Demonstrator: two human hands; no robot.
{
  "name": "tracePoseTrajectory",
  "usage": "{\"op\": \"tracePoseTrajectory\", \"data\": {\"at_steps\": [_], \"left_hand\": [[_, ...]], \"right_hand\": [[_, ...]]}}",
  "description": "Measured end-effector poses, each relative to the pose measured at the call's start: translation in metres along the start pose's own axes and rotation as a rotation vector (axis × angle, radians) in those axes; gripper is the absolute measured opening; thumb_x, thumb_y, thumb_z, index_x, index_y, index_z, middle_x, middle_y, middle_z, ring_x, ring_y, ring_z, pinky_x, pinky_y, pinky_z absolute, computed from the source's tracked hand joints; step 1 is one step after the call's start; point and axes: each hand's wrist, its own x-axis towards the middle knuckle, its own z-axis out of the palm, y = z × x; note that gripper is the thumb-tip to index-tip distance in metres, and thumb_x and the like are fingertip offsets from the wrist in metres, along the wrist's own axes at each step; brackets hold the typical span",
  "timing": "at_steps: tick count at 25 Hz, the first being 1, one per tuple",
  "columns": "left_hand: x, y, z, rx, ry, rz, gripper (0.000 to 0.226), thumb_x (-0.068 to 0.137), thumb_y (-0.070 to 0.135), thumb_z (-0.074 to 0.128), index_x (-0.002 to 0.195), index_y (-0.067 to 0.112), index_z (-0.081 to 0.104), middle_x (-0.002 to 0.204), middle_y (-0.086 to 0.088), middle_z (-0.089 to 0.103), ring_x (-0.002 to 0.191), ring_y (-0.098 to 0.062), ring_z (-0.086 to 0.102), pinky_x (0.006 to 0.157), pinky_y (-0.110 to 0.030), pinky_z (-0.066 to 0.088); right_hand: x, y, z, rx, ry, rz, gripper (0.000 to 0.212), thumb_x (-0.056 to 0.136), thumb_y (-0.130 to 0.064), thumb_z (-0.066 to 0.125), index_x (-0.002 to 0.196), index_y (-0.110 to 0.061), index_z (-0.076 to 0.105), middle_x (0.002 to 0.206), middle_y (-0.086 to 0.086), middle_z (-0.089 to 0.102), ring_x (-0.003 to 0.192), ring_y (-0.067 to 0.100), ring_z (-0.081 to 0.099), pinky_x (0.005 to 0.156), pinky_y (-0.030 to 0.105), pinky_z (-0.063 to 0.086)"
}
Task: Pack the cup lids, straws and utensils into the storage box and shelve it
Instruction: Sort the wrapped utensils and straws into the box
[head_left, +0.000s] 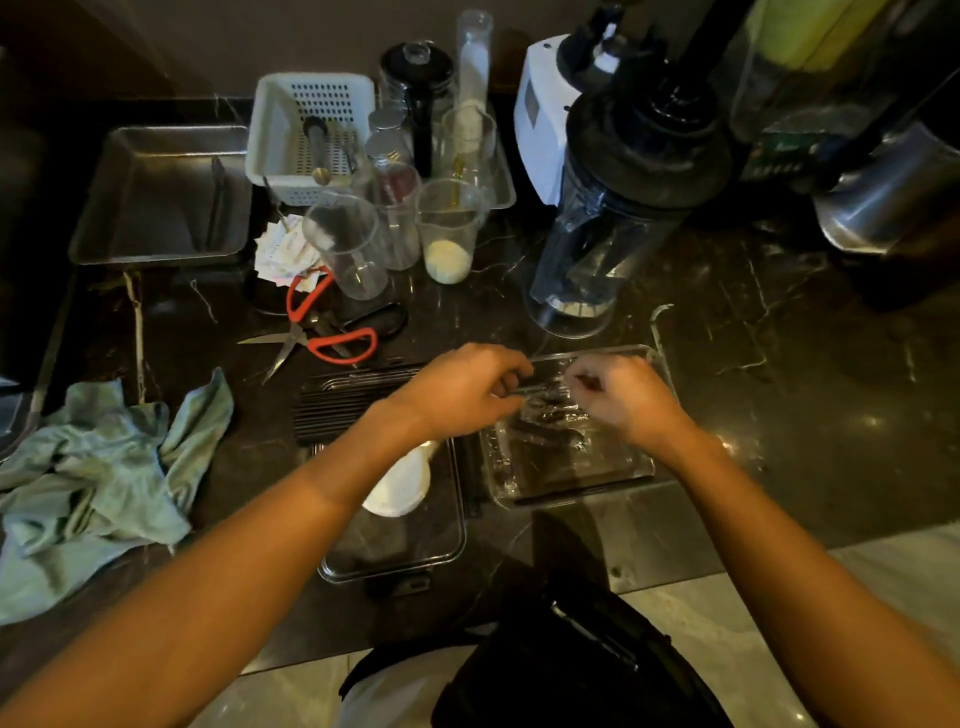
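Note:
A clear plastic storage box (571, 483) lies on the dark marble counter, with dark utensils inside it. Left of it lies a second clear tray or lid (410, 551) holding a white cup lid (400, 486). A row of black straws (348, 402) lies behind that tray. My left hand (467, 389) and my right hand (623, 395) meet over the far end of the box. Both pinch a thin dark utensil (540, 388) between them; its exact kind is too blurred to tell.
Red-handled scissors (322, 332) lie behind the straws. Clear cups (348, 249), a white basket (306, 135), a steel tray (166, 197) and a blender jug (613, 218) crowd the back. A green cloth (104, 467) lies at the left. The counter edge runs close below the box.

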Motion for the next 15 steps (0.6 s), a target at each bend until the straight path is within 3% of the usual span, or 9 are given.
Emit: {"op": "tracePoseTrajectory", "data": {"at_steps": [4, 7, 10, 12, 15], "left_hand": [[0.009, 0.020, 0.035, 0.118, -0.063, 0.042, 0.034, 0.092, 0.026, 0.068, 0.126, 0.022, 0.065, 0.119, 0.000, 0.067, 0.107, -0.016, 0.065, 0.091, -0.038, 0.055], [0.015, 0.022, 0.062, 0.346, -0.164, 0.032, 0.040, 0.087, 0.011, 0.065, 0.127, 0.018, 0.063, 0.129, -0.004, 0.063, 0.119, -0.024, 0.061, 0.097, -0.042, 0.052], [0.019, 0.023, 0.075, 0.545, -0.310, -0.035, 0.040, 0.087, 0.013, 0.067, 0.127, 0.016, 0.062, 0.133, -0.008, 0.059, 0.127, -0.029, 0.055, 0.103, -0.047, 0.047], [0.022, 0.029, 0.081, 0.649, -0.374, -0.088, 0.048, 0.088, 0.018, 0.071, 0.134, 0.017, 0.059, 0.141, -0.010, 0.053, 0.134, -0.032, 0.048, 0.108, -0.052, 0.042], [0.024, 0.032, 0.089, 0.724, -0.412, -0.134, 0.070, 0.086, 0.017, 0.074, 0.149, 0.017, 0.043, 0.153, -0.013, 0.039, 0.143, -0.035, 0.037, 0.115, -0.055, 0.034]], "right_hand": [[-0.008, 0.022, 0.011, -0.125, -0.236, 0.078, 0.007, 0.098, -0.020, 0.059, 0.098, -0.022, 0.066, 0.106, 0.009, 0.071, 0.099, 0.029, 0.068, 0.086, 0.046, 0.057], [-0.009, 0.036, 0.024, -0.110, -0.316, 0.049, 0.021, 0.093, -0.017, 0.063, 0.114, -0.018, 0.065, 0.112, 0.006, 0.069, 0.106, 0.029, 0.067, 0.090, 0.043, 0.055], [-0.006, 0.040, 0.039, -0.175, -0.336, 0.036, 0.039, 0.090, -0.021, 0.070, 0.128, -0.017, 0.059, 0.122, 0.008, 0.065, 0.112, 0.030, 0.066, 0.096, 0.045, 0.054], [-0.002, 0.042, 0.046, -0.222, -0.341, 0.027, 0.055, 0.089, -0.025, 0.072, 0.139, -0.015, 0.051, 0.128, 0.011, 0.063, 0.116, 0.032, 0.064, 0.100, 0.048, 0.052], [0.004, 0.045, 0.050, -0.272, -0.401, -0.008, 0.051, 0.092, -0.027, 0.070, 0.138, -0.015, 0.052, 0.128, 0.011, 0.065, 0.117, 0.030, 0.063, 0.101, 0.046, 0.051]]}}
